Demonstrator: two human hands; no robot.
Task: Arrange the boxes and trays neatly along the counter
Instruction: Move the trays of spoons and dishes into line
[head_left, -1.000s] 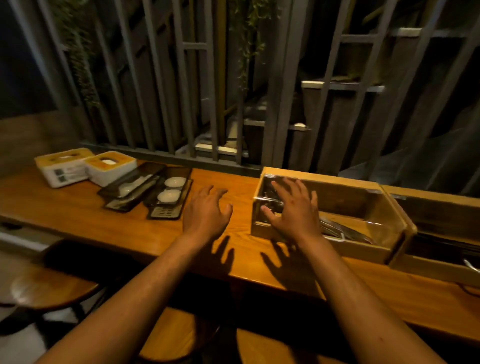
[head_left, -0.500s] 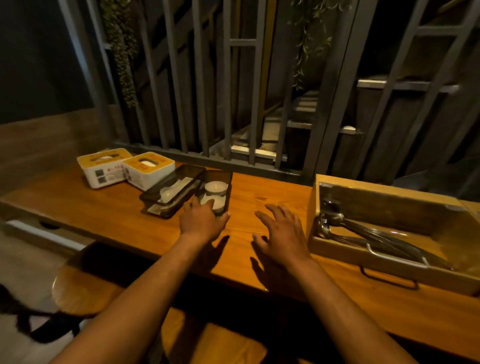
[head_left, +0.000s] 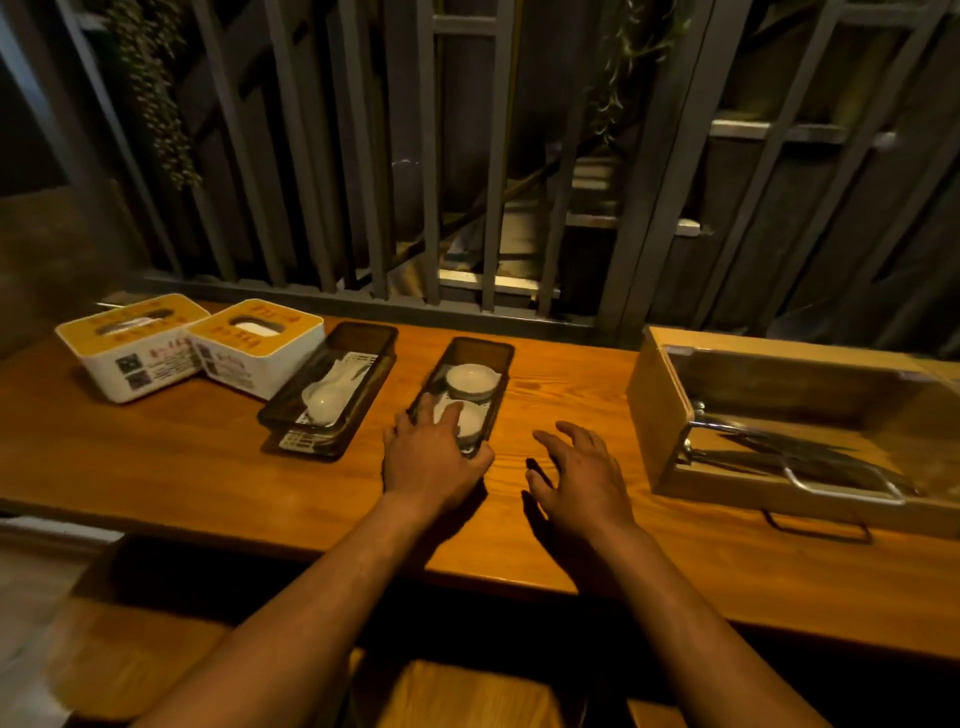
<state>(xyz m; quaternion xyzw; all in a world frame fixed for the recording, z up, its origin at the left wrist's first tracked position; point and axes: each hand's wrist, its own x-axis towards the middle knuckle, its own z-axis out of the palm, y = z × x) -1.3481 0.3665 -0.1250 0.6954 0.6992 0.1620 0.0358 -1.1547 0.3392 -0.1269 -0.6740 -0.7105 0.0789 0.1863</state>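
A dark narrow tray (head_left: 500, 349) holding two small white dishes lies at the middle of the wooden counter (head_left: 182, 467). My left hand (head_left: 434, 460) grips its near end, fingers over the rim and thumb at the near right corner. My right hand (head_left: 582, 478) hovers open just to the tray's right, touching nothing. A second dark tray (head_left: 363, 335) with white spoons lies angled to the left, a gap apart. Two white tissue boxes with yellow tops (head_left: 132, 338) (head_left: 260, 340) stand at the far left. A wooden box (head_left: 660, 415) with metal tongs inside stands on the right.
A grey metal railing (head_left: 363, 306) runs along the counter's far edge, with hanging plants behind it. Wooden stools (head_left: 467, 696) stand below the near edge. Bare counter lies between the dish tray and the wooden box.
My right hand left the wooden box and came over the counter. My left hand took hold of the dish tray, which now sits apart from the spoon tray. The view swung left.
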